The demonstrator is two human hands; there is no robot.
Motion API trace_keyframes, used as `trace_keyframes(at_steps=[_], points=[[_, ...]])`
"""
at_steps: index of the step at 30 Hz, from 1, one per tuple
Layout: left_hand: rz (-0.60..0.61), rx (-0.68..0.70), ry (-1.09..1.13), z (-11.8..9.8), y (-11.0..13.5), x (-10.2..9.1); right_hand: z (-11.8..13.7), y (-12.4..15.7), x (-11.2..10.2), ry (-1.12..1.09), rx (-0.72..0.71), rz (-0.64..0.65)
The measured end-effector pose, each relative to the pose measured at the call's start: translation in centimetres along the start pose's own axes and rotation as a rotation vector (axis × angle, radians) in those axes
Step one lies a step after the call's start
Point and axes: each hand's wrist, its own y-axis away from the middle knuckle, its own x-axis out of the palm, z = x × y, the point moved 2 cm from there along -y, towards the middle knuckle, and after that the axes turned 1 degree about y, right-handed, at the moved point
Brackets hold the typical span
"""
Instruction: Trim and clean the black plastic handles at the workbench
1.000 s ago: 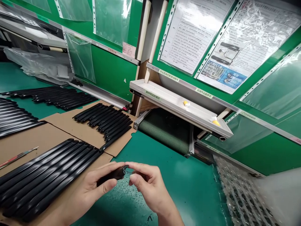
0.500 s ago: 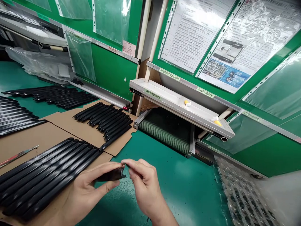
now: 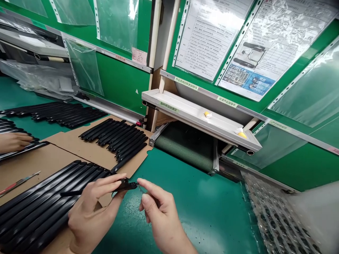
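A slim black plastic strip [image 3: 100,189] was held just above the near part of the green bench top [image 3: 206,208], running from lower left to upper right, its right end poking out past the fingers. The left hand [image 3: 91,215] came up from the near edge, palm turned inward, thumb and forefinger pressed together on the strip close to that right end, the other fingers curled beneath it. The right hand [image 3: 159,215] rose beside it from the near edge, its wrist low, with thumb and forefinger tips pinched at the very tip of the strip; whether they gripped the tip itself or a thin film on it could not be told. The two hands stood close, nearly touching at the fingertips. Directly left of the grip lay a row of black strips [image 3: 39,208] on a cardboard sheet [image 3: 47,160], whose notched edge ended just beside the left thumb. A second batch of strips [image 3: 116,137] rested farther back on the same cardboard. To the right of the hands the bench top lay bare as far as the bubble wrap [image 3: 275,218] at the right. Beyond, a ribbed conveyor belt [image 3: 188,146] ran under a pale shelf [image 3: 185,113]. At the far left edge another person's hand [image 3: 13,141] rested on more strips.
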Motion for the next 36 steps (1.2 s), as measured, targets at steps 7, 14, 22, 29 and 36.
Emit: trace_keyframes(at_steps=[7, 14, 22, 29, 36], points=[[-0.154, 0.405, -0.242, -1.0, -0.7, -0.4, 0.6, -0.7, 0.3, -0.129, 0.059, 0.037], [-0.11, 0.422, -0.245, -1.0, -0.4, -0.8, 0.7, -1.0, -0.1, -0.183, 0.098, 0.073], [0.06, 0.267, -0.03, 0.4, -0.4, -0.5, 1.1, -0.7, -0.5, 0.127, -0.087, -0.067], [0.21, -0.106, 0.338, 0.3, -0.6, 0.5, 0.7, -2.0, -2.1, 0.334, -0.175, -0.259], [0.512, -0.319, 0.483, 0.5, -0.7, 1.8, 2.6, -1.4, -1.2, 0.249, -0.256, -0.077]])
